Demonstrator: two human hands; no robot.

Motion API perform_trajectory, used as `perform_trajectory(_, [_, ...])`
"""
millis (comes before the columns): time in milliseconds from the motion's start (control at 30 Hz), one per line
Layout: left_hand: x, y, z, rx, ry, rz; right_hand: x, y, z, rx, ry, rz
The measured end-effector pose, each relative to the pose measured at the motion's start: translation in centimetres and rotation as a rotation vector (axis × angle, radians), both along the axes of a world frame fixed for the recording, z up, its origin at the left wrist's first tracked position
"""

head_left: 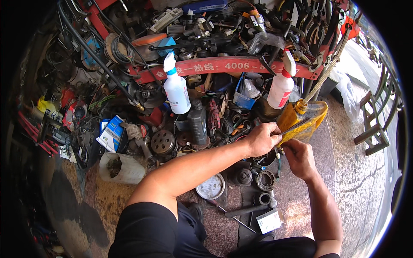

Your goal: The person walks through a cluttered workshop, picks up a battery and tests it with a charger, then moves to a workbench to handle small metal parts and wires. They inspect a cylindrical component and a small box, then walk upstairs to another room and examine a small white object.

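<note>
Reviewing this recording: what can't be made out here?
- Right hand: head view; its curled fingers hide anything between them.
- Left hand: head view; overlapping fingers leave unclear whether it grips the yellow jug.
- White tub: head view; contents too small and shaded to identify.
- Trousers: head view; cut off by the lower edge.

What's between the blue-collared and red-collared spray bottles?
Head view: a blue box holding clear plastic, nearer the red-collared bottle, amid clutter; a black bottle beside the blue-collared one.
</note>
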State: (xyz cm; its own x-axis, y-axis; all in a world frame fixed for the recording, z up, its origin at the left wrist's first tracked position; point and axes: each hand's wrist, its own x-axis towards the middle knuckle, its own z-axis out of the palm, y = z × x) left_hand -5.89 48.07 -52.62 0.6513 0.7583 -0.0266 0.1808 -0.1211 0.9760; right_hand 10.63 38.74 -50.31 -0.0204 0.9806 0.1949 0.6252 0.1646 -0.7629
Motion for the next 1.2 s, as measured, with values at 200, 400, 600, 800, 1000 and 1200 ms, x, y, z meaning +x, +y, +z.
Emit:
perform_trajectory(200, [0.3,0.2,0.2,0.089,0.024,-0.017,0.0,-0.3,0.2,-0.1,0.044,-0.046])
perform_trajectory(400, [-1.1,1.1,0.6,0.272,0.243,-0.163,0.0,-0.3,-0.2,-0.173,0.169,-0.044])
perform_trajectory(600, [-1.9,2.1,-0.4,0.276,0.368,-0.2,-0.3,-0.4,-0.9,-0.278,0.195,0.006])
perform_trajectory(800, [-4.8,5.9,-1.4,-0.031,0.366,-0.211,0.1,-0.4,-1.4,-0.294,0.157,0.008])
perform_trajectory(1000, [-9.4,9.2,-0.5,-0.307,0.296,-0.151,0.0,-0.3,-0.9,-0.288,0.005,0.087])
perform_trajectory(1200, [-11.3,10.5,-0.6,-0.306,0.049,0.0,-0.6,-0.3,-0.8,-0.324,-0.003,0.143])
